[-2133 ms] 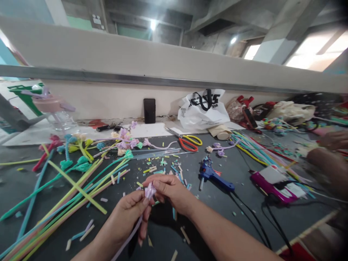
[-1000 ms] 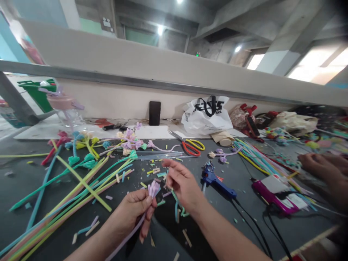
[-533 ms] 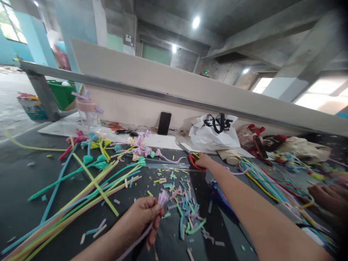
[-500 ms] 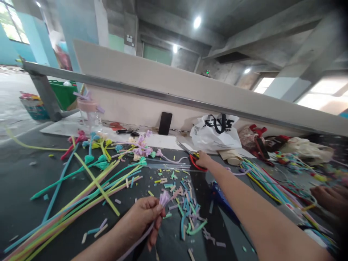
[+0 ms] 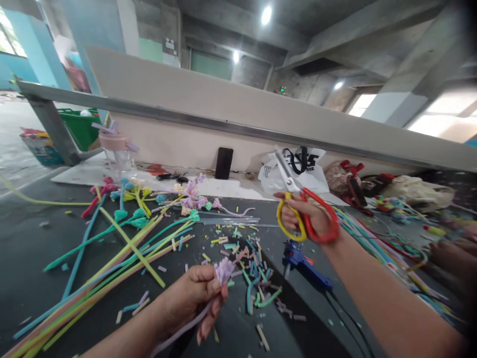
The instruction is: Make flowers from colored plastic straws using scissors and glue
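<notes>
Between the thumb and fingers of my left hand [image 5: 203, 293] is a lilac pipe-cleaner flower [image 5: 224, 270], its long stem trailing down toward me. My right hand [image 5: 303, 216] is raised above the table, gripping scissors [image 5: 288, 181] with one yellow and one red handle loop. The scissor blades point up and away, in front of the white bag. Short cut pieces of pipe cleaner [image 5: 257, 278] lie scattered just right of my left hand. Below my right hand rests a blue glue gun [image 5: 305, 266] with a dark cord.
Long pipe cleaners [image 5: 104, 293] and finished-looking flowers [image 5: 194, 196] cover the left side. A phone [image 5: 224, 163] leans against the back board beside a white bag [image 5: 294, 171]. A clear cup [image 5: 117, 154] stands back left. Another person's hand [image 5: 454, 253] is at the far right near more pipe cleaners.
My right hand has lifted the scissors off the table and brought them up and nearer. My left hand stays almost in place with the lilac flower, whose tips look more spread.
</notes>
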`<state>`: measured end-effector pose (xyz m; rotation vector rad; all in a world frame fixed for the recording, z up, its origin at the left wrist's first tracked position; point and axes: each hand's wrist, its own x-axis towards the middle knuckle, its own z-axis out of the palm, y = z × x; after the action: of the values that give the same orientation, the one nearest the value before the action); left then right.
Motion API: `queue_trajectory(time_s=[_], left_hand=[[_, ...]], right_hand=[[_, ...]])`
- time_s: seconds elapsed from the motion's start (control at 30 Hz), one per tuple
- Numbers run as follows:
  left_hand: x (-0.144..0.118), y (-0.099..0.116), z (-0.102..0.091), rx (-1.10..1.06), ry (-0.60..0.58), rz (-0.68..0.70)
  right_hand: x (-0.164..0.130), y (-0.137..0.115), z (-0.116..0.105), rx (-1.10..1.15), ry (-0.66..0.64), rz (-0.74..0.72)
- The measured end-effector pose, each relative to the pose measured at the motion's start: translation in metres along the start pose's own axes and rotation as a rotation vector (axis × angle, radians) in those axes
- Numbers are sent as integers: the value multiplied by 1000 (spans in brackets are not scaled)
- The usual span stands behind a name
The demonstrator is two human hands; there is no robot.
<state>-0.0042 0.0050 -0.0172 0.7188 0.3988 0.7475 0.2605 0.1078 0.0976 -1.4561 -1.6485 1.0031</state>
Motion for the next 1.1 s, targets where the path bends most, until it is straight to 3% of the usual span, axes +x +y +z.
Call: queue_trajectory(time_s=[0.07, 0.13, 0.23, 0.37, 0.5, 0.77, 1.1], left_hand=[[-3, 0, -2, -3, -9, -12], [-6, 0, -2, 2, -7, -17], [-9, 1, 0, 14, -17, -43], [-11, 0, 4, 31, -42, -84], [-12, -1, 5, 69, -35, -82], [-12, -1, 5, 138, -25, -118], [-11, -2, 4, 132, -23, -126]], right_hand=[[-41, 3, 19, 265, -120, 3], [-78, 9, 40, 262, -156, 92], [-117, 17, 61, 85, -211, 39], [-144, 17, 64, -291, -247, -155], [-151, 15, 65, -436, -238, -246], [-149, 15, 75, -489, -248, -220], [-148, 6, 72, -490, -295, -192]])
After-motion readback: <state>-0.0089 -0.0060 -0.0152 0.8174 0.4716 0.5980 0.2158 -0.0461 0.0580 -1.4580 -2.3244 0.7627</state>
